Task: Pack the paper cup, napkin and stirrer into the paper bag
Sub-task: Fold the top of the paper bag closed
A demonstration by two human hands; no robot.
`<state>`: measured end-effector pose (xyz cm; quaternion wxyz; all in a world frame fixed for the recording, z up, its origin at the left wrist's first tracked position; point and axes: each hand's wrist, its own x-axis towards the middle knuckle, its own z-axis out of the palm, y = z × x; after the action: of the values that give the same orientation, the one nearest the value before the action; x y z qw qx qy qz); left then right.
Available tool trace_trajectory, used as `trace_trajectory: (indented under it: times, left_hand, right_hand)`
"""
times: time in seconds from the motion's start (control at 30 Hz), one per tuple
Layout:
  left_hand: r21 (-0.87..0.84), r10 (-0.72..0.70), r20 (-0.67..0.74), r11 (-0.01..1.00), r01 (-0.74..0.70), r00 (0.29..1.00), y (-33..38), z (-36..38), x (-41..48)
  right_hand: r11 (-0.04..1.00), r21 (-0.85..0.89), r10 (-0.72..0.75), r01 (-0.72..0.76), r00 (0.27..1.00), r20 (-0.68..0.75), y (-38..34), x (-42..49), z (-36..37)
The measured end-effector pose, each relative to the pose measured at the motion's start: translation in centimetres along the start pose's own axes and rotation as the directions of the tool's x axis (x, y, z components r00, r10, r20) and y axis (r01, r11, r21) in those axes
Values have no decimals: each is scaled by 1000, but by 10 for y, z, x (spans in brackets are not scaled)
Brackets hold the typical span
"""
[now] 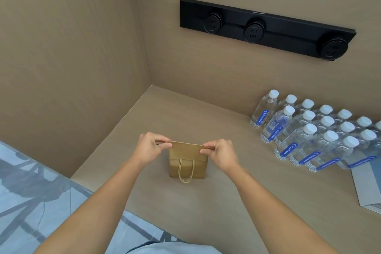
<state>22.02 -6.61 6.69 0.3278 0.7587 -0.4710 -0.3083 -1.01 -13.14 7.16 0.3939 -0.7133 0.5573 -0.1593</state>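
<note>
A small brown paper bag [187, 163] stands upright on the beige counter, its twisted paper handle hanging down the near face. Its top edge is pressed flat and closed. My left hand [151, 146] pinches the left end of that top edge between thumb and fingers. My right hand [219, 151] pinches the right end the same way. No paper cup, napkin or stirrer shows anywhere; whatever is inside the bag is hidden.
Several clear water bottles [309, 132] with white caps and blue labels stand in rows at the right. A grey-blue box [369, 183] lies at the right edge. A black socket rail [266, 27] is mounted on the back wall. The counter's near edge [99, 194] runs diagonally at lower left.
</note>
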Motion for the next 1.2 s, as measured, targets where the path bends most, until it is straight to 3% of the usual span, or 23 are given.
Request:
trace_trajectory:
  times: [0.13, 0.27, 0.57, 0.7, 1.2]
  left_hand:
    - [-70, -1, 11, 998, 2, 1000, -8, 17, -9]
    - [-125, -19, 95, 992, 31, 995, -19, 31, -13]
    - [-207, 0, 228, 977, 49, 974, -22, 34, 14]
    - [-322, 0, 300, 941, 101, 954, -25, 33, 30]
    - [-271, 120, 380, 962, -14, 917, -5, 37, 164]
  right_hand:
    - [990, 135, 58, -51, 997, -49, 5, -3, 10]
    - [961, 252, 98, -110, 993, 60, 15, -4, 29]
    - [900, 353, 215, -256, 965, 151, 33, 16, 37]
    - [841, 440, 262, -313, 949, 176, 32, 26, 40]
    - [729, 600, 442, -330, 896, -43, 3, 108, 39]
